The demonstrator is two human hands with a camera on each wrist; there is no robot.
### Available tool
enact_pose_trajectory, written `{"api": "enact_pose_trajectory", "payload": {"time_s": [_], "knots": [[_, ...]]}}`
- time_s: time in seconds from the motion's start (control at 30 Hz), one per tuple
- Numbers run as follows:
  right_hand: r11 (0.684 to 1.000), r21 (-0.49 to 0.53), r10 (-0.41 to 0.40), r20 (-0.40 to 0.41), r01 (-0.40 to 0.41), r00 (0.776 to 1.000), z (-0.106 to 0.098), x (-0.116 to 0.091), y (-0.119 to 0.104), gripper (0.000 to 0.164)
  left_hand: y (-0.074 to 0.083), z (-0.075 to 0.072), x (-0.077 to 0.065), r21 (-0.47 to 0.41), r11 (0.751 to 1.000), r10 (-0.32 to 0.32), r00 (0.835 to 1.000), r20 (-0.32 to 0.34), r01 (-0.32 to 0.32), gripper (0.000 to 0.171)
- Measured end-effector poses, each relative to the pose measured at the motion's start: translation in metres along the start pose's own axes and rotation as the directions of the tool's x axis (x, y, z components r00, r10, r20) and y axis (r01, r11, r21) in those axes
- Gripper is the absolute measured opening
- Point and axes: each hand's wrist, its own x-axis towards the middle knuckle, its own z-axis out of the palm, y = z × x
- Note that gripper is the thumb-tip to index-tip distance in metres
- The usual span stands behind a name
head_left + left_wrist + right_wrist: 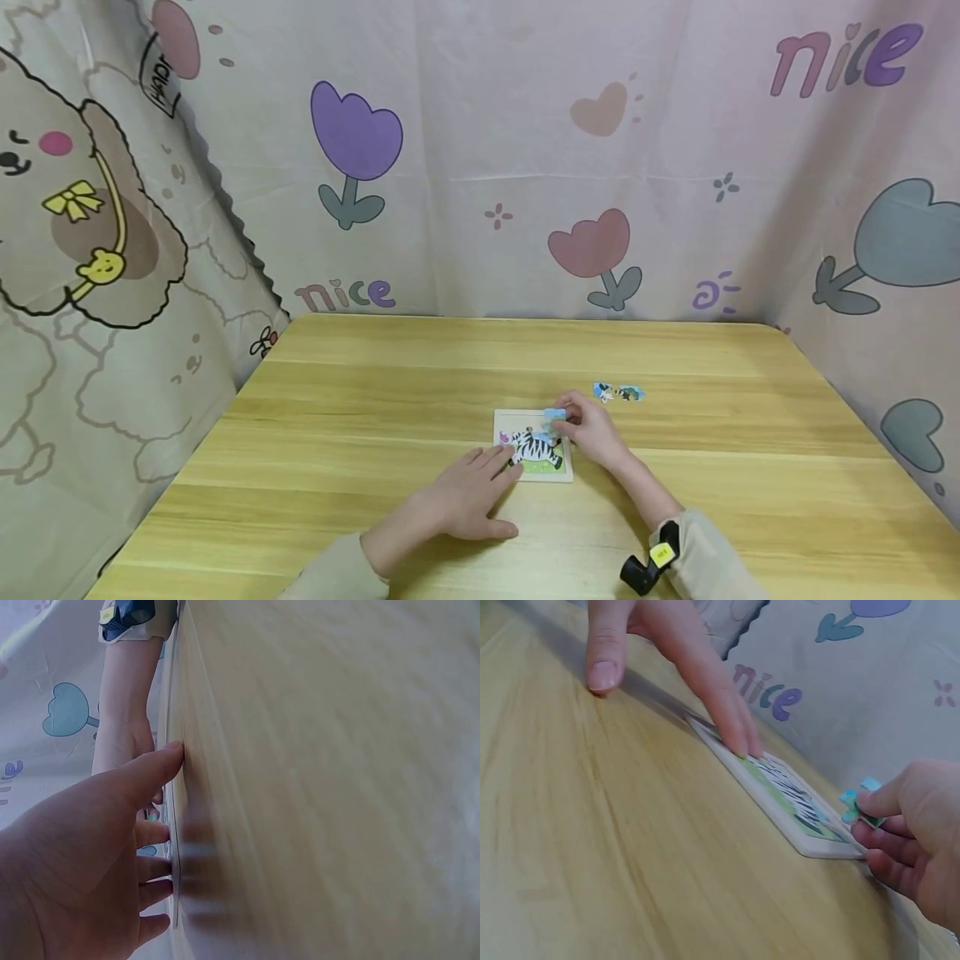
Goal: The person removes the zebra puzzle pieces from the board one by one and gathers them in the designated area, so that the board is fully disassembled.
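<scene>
A small framed jigsaw board (533, 477) with a zebra picture lies flat on the wooden table. My left hand (471, 493) rests its straight fingers on the board's left side, the thumb spread out on the table. Over the board's upper right corner, my right hand (594, 431) pinches a blue and green puzzle piece (864, 805) between thumb and fingers. In the right wrist view the piece is raised a little above the board. Two loose puzzle pieces, one (603, 392) with black and white markings and one (631, 392) blue and green, lie beyond the right hand.
The wooden table (375, 375) extends to a printed curtain (465, 150) at the back, with more curtain at both sides. A black device (651, 560) with a yellow label is strapped to the right wrist.
</scene>
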Motion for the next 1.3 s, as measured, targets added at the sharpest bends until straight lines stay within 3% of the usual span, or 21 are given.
{"api": "enact_pose_trajectory", "payload": {"time_s": [0.27, 0.5, 0.63, 0.73, 0.93, 1.3], "knots": [[1.0, 0.007, 0.029, -0.032, -0.029, 0.999, -0.036, -0.003, 0.01, 0.024, 0.0, 0.0, -0.001, -0.004, 1.0, -0.005, 1.0, 0.006, 0.005, 0.081], [0.972, 0.189, 0.162, -0.095, -0.142, 0.982, -0.08, -0.009, 0.029, 0.036, 0.001, 0.0, 0.0, 0.001, 1.0, -0.006, 1.0, 0.007, 0.006, 0.081], [0.964, 0.215, 0.19, -0.149, -0.155, 0.971, -0.103, -0.012, 0.041, 0.04, 0.001, 0.0, 0.0, -0.004, 1.0, -0.004, 1.0, 0.003, 0.004, 0.08], [0.967, 0.186, 0.209, -0.186, -0.174, 0.96, -0.118, -0.013, 0.048, 0.04, 0.001, -0.001, 0.0, -0.006, 1.0, -0.004, 1.0, 0.002, 0.004, 0.08], [0.973, 0.01, 0.227, -0.256, -0.233, 0.94, -0.139, -0.009, 0.056, 0.039, 0.001, -0.001, -0.002, -0.004, 1.0, -0.008, 1.0, 0.0, 0.008, 0.08], [0.938, -0.188, 0.243, -0.238, -0.29, 0.94, -0.141, 0.001, 0.063, 0.035, 0.001, 0.002, -0.002, 0.0, 1.0, 0.009, 1.0, -0.024, -0.009, 0.08]]}}
